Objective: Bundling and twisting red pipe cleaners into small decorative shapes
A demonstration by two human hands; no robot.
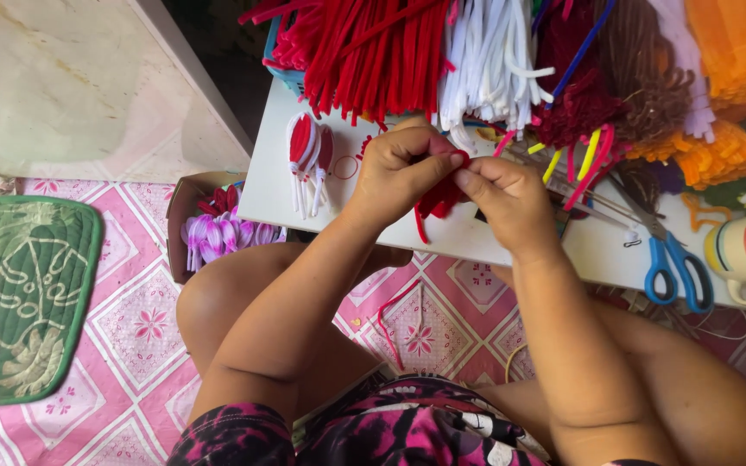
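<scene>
Head view showed your left hand (pixel 399 168) and right hand (pixel 507 198) pinching the red pipe-cleaner piece (pixel 439 200) above the bench (pixel 511 242) front edge; you needed tight, even twists.

Seen from above, a seated person with bare arms and bare knees; the left hand (pixel 399 164) and right hand (pixel 507 198) carry no rings, bracelets or watch; no sleeves reach the forearms or elbows; the fingernails are short and unpainted; the garment (pixel 390 427) over the lap is a dark fabric mottled with bright pink and magenta blotches, tie-dye in look, with a small patch of white and black print near its middle; its hem ends above the knees.
</scene>
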